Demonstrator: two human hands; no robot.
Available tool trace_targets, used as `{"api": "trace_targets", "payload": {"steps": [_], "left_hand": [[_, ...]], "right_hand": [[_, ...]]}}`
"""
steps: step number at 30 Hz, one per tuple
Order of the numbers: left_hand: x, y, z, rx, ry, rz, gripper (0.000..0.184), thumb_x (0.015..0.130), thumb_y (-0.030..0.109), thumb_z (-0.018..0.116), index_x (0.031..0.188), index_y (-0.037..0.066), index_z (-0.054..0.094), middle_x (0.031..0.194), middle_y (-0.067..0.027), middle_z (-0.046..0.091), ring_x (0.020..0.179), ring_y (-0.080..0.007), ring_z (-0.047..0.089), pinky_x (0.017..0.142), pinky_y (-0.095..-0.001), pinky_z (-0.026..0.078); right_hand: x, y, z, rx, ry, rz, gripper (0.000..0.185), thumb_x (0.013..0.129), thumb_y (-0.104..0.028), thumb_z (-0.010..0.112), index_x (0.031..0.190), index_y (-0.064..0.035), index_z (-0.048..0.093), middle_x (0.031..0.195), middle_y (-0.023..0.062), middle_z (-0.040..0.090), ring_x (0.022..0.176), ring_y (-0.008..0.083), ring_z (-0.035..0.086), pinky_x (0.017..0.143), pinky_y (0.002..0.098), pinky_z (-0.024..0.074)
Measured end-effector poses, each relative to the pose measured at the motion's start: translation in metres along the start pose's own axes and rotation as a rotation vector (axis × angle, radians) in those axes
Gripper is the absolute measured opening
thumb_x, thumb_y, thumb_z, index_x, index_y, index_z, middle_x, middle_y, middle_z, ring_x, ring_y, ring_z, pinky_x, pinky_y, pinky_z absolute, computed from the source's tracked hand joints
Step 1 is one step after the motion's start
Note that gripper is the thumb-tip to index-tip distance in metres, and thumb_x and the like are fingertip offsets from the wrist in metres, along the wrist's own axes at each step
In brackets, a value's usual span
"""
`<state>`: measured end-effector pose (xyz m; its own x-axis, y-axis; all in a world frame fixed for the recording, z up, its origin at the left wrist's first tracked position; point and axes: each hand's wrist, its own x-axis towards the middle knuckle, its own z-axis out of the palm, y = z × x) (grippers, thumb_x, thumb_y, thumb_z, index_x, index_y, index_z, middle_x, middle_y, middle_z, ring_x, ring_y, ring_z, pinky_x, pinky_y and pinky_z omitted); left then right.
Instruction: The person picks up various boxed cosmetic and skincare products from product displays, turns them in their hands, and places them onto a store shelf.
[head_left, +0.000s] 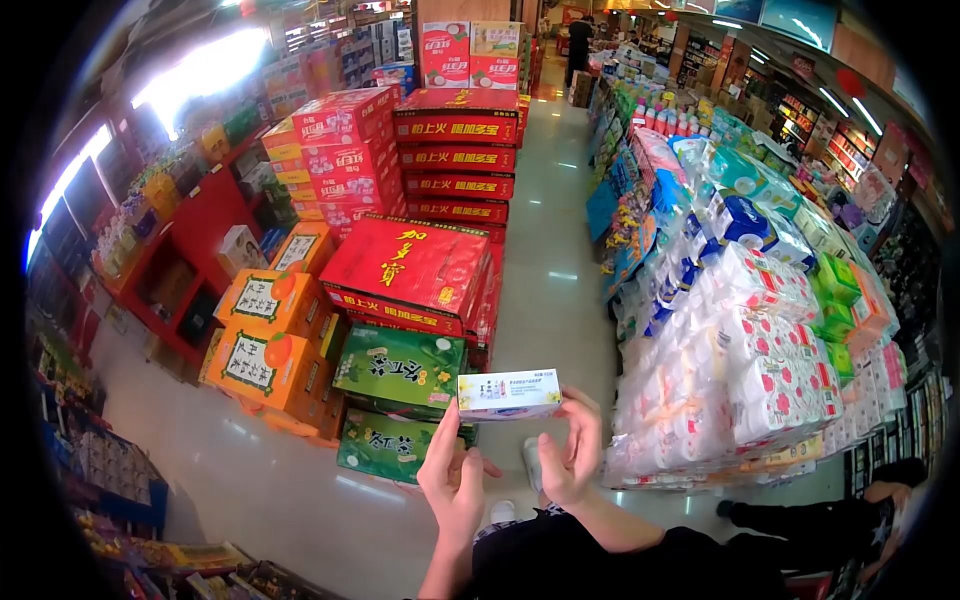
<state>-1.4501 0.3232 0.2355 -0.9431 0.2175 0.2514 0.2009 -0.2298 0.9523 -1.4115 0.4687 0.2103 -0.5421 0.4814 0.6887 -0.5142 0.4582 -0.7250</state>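
A small white printed carton with blue lettering and yellow flowers at its corner is held level in front of me. My left hand grips its left end, fingertips against the side. At the opposite end, the fingers of my right hand are curled against the carton's right side, the thumb below and apart from it. Just behind the carton and to its left is a green drink case, stacked on another green case. What the carton contains is hidden.
Red drink cases and orange fruit-print cases are stacked at the left. Wrapped tissue rolls form a tall pile on the right. A tiled aisle runs between them. Another person is at lower right; someone stands far back.
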Motion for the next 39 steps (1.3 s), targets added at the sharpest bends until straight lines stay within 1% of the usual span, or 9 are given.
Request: {"api": "trace_targets", "payload": {"steps": [8, 11, 14, 17, 30, 34, 35, 38, 39], "left_hand": [[0.035, -0.012, 0.040, 0.049, 0.048, 0.021, 0.060, 0.084, -0.014, 0.044, 0.144, -0.006, 0.046, 0.148, -0.0241, 0.045, 0.071, -0.0182, 0.069, 0.059, -0.0273, 0.058], [0.058, -0.016, 0.066, 0.079, 0.013, 0.047, 0.058, 0.085, -0.013, 0.044, 0.143, -0.007, 0.047, 0.147, -0.0241, 0.046, 0.070, -0.0187, 0.070, 0.059, -0.0273, 0.058], [0.077, -0.027, 0.096, 0.077, -0.023, 0.066, 0.057, 0.086, -0.013, 0.045, 0.143, -0.008, 0.046, 0.146, -0.0239, 0.048, 0.069, -0.0191, 0.070, 0.059, -0.0272, 0.058], [0.094, -0.035, 0.126, 0.086, -0.069, 0.069, 0.057, 0.085, -0.013, 0.045, 0.143, -0.008, 0.046, 0.145, -0.0234, 0.049, 0.068, -0.0192, 0.069, 0.059, -0.0272, 0.057], [0.143, -0.050, 0.203, 0.157, -0.042, -0.005, 0.058, 0.087, -0.010, 0.046, 0.144, -0.010, 0.041, 0.130, -0.0207, 0.060, 0.066, -0.0168, 0.067, 0.059, -0.0278, 0.056], [0.156, -0.057, 0.205, 0.104, 0.031, -0.031, 0.055, 0.089, -0.007, 0.047, 0.143, -0.010, 0.039, 0.146, -0.0257, 0.046, 0.066, -0.0212, 0.068, 0.059, -0.0301, 0.057], [0.161, -0.058, 0.205, 0.096, 0.062, -0.025, 0.055, 0.089, -0.008, 0.047, 0.143, -0.010, 0.040, 0.142, -0.0244, 0.049, 0.067, -0.0198, 0.068, 0.058, -0.0295, 0.057], [0.179, -0.061, 0.199, 0.094, 0.152, -0.008, 0.055, 0.089, -0.011, 0.046, 0.144, -0.010, 0.041, 0.134, -0.0218, 0.055, 0.069, -0.0167, 0.067, 0.058, -0.0279, 0.058], [0.186, -0.066, 0.193, 0.105, 0.177, -0.009, 0.055, 0.089, -0.011, 0.046, 0.144, -0.009, 0.041, 0.134, -0.0218, 0.055, 0.069, -0.0164, 0.067, 0.057, -0.0276, 0.057]], "right_hand": [[0.044, 0.039, -0.012, 0.092, 0.027, 0.002, 0.043, 0.086, -0.002, 0.061, 0.126, 0.0035, 0.049, 0.135, 0.0245, 0.053, 0.118, 0.0301, 0.054, 0.098, 0.0392, 0.0448], [0.067, 0.058, -0.030, 0.044, 0.007, -0.071, 0.047, 0.088, -0.002, 0.060, 0.132, 0.0023, 0.043, 0.139, 0.0227, 0.047, 0.118, 0.0253, 0.050, 0.098, 0.0382, 0.0404], [0.091, 0.069, -0.047, 0.034, 0.103, -0.072, 0.042, 0.086, -0.002, 0.061, 0.126, 0.0045, 0.049, 0.134, 0.0258, 0.054, 0.119, 0.0328, 0.055, 0.101, 0.0405, 0.0442], [0.112, 0.090, -0.067, 0.032, 0.121, -0.104, 0.046, 0.089, -0.005, 0.061, 0.131, 0.0015, 0.044, 0.138, 0.0230, 0.047, 0.117, 0.0259, 0.050, 0.098, 0.0379, 0.0406], [0.165, 0.152, -0.103, 0.049, 0.126, -0.070, 0.044, 0.091, -0.006, 0.061, 0.131, 0.0014, 0.045, 0.137, 0.0216, 0.048, 0.117, 0.0259, 0.050, 0.096, 0.0374, 0.0416], [0.165, 0.168, -0.095, 0.054, 0.059, -0.035, 0.044, 0.090, -0.004, 0.061, 0.131, 0.0016, 0.045, 0.137, 0.0212, 0.048, 0.118, 0.0255, 0.050, 0.096, 0.0373, 0.0418], [0.166, 0.173, -0.092, 0.046, 0.037, -0.034, 0.044, 0.089, -0.004, 0.061, 0.130, 0.0018, 0.045, 0.138, 0.0211, 0.048, 0.118, 0.0253, 0.050, 0.096, 0.0372, 0.0419], [0.177, 0.180, -0.073, 0.068, 0.047, 0.007, 0.043, 0.081, 0.003, 0.060, 0.122, 0.0034, 0.051, 0.130, 0.0254, 0.056, 0.117, 0.0354, 0.057, 0.102, 0.0430, 0.0451], [0.180, 0.184, -0.064, 0.087, 0.030, 0.019, 0.043, 0.080, 0.003, 0.060, 0.122, 0.0034, 0.051, 0.130, 0.0252, 0.056, 0.117, 0.0355, 0.057, 0.102, 0.0429, 0.0454]]}}
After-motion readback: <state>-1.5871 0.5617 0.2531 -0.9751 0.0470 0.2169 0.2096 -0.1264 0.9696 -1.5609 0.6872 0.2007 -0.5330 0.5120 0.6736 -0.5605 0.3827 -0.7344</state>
